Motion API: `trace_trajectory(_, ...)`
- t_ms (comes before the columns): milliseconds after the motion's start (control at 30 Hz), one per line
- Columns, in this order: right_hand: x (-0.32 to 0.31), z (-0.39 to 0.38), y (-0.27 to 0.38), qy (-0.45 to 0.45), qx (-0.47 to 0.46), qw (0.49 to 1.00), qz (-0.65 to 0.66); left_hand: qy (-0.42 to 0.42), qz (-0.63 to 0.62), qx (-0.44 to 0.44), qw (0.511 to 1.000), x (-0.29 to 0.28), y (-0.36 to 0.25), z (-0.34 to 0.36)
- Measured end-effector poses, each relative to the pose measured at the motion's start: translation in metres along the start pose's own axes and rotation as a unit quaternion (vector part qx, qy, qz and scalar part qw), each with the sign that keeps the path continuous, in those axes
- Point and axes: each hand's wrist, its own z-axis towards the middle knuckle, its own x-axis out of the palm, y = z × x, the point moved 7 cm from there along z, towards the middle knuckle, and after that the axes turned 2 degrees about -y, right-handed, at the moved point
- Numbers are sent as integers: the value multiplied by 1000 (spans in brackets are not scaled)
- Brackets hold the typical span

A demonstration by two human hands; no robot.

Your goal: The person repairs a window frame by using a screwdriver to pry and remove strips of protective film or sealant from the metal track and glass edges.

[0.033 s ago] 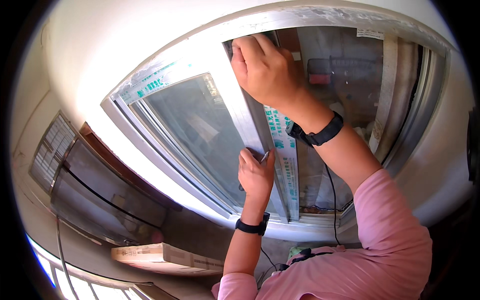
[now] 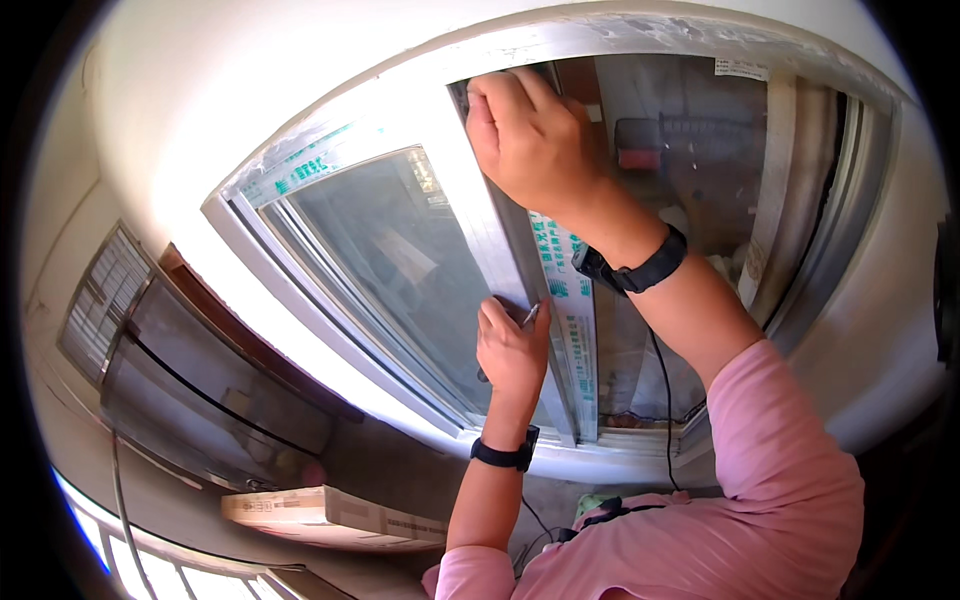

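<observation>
A sliding window (image 2: 360, 260) with silver aluminium frames and green-printed film strips fills the upper middle of the head view. My right hand (image 2: 530, 135) is closed at the top of the middle upright (image 2: 500, 250), its fingertips hidden. Lower on the same upright, my left hand (image 2: 512, 350) is closed around a slim silver metal piece (image 2: 529, 316), too small to identify. A black device (image 2: 590, 262) sits behind my right wrist, with a dark cable (image 2: 663, 390) hanging below it.
A long flat cardboard box (image 2: 280, 508) lies at the lower left, below a dark translucent panel (image 2: 200, 390). A barred window (image 2: 95, 310) is at the far left, railings (image 2: 135, 560) at the bottom left. A white wall (image 2: 190, 90) surrounds the sliding window.
</observation>
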Motion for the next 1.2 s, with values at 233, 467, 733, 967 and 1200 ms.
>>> trace_trajectory(233,-6,-4,-5,15,-35,996,83,-10,4,6,1000,-1,-1,0)
trace_trajectory(467,3,5,-4,54,-77,993,71,-13,3,7,1000,-1,-2,0)
trace_trajectory(733,7,4,1,62,-107,992,-7,-18,-2,20,1000,-1,-1,-2)
trace_trajectory(967,0,0,-3,-48,-81,995,-15,-32,6,26,999,-2,-1,-2)
trace_trajectory(1200,-7,3,-7,-53,-41,998,22,-25,-2,19,999,-2,-3,0)
